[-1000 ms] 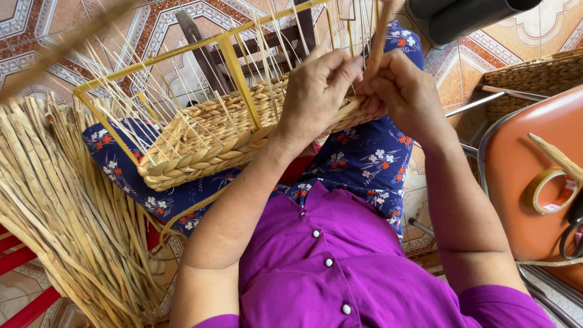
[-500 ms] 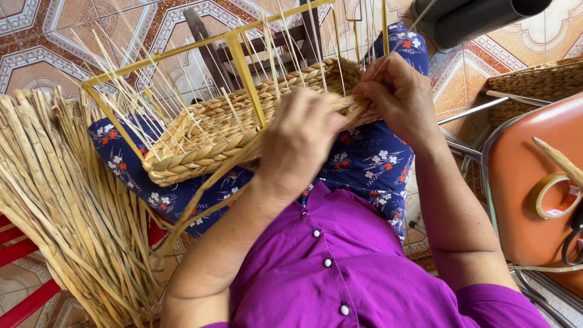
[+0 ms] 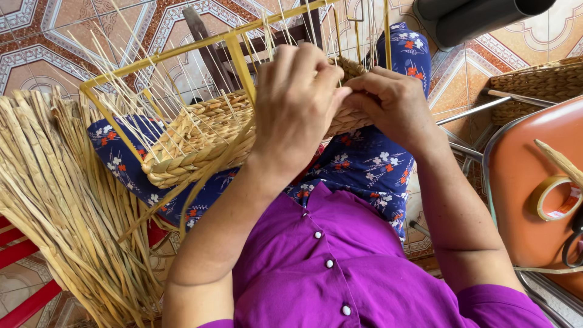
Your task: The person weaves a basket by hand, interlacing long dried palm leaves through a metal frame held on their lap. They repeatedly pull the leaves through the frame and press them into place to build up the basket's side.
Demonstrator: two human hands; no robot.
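Note:
A half-woven straw basket (image 3: 200,136) rests on my lap, built around a yellow metal frame (image 3: 182,47) with thin upright straw stakes. My left hand (image 3: 297,100) is closed over the basket's near rim, pinching a flat straw strand (image 3: 209,176) that trails down to the left. My right hand (image 3: 395,100) grips the rim and the weave just to the right, its fingertips touching my left hand. Both hands cover the spot being woven.
A thick bundle of dried straw (image 3: 61,206) lies at my left on a red stool (image 3: 24,255). At right stands an orange chair seat (image 3: 534,194) holding a tape roll (image 3: 555,197) and scissors (image 3: 574,243). Another woven basket (image 3: 540,82) sits behind it. A dark tube (image 3: 480,18) is at top right. The floor is patterned tile.
My left hand has moved right along the rim and closed against my right hand. The view has shifted slightly; the basket stays on my lap.

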